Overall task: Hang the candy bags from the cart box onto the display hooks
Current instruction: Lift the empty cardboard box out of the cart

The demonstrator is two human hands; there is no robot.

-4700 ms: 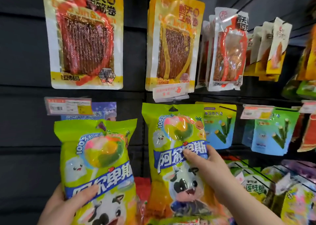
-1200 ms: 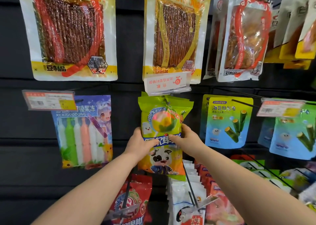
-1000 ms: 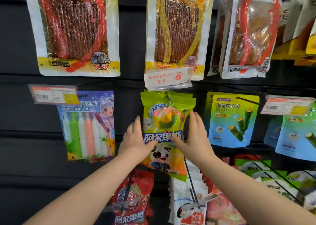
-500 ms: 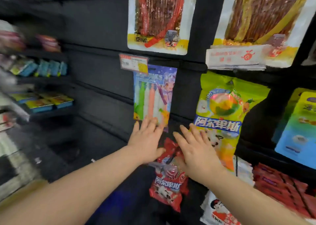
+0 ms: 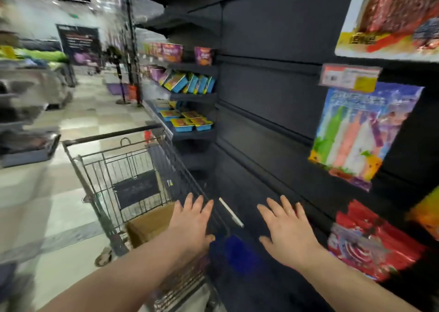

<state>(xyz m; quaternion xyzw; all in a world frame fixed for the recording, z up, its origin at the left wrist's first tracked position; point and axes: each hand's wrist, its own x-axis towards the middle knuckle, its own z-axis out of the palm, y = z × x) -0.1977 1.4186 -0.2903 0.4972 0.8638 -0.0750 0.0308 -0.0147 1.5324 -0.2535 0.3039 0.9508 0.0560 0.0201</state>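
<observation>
Dark slatted shelving point(image 5: 261, 86) fills my view, with a tiled aisle point(image 5: 95, 112) to the left. Both hands are empty, fingers straight and spread. My left hand point(image 5: 192, 226) is over the wire cart point(image 5: 111, 134), covering part of the cardboard box point(image 5: 148, 226), and my right hand point(image 5: 288, 232) is before the shelving. I cannot tell the box's contents. Near my right hand hang red candy bags point(image 5: 370, 242), with a jelly-stick pack point(image 5: 354, 136) above.

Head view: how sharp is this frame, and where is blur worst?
Head view: motion-smeared, worst at the left aisle edge; print on the blue-purple hanging jelly-stick bag unreadable; the open left hand, right hand and grey wire shopping cart recognisable; wide-angle slants the dark shelf panels.
</observation>
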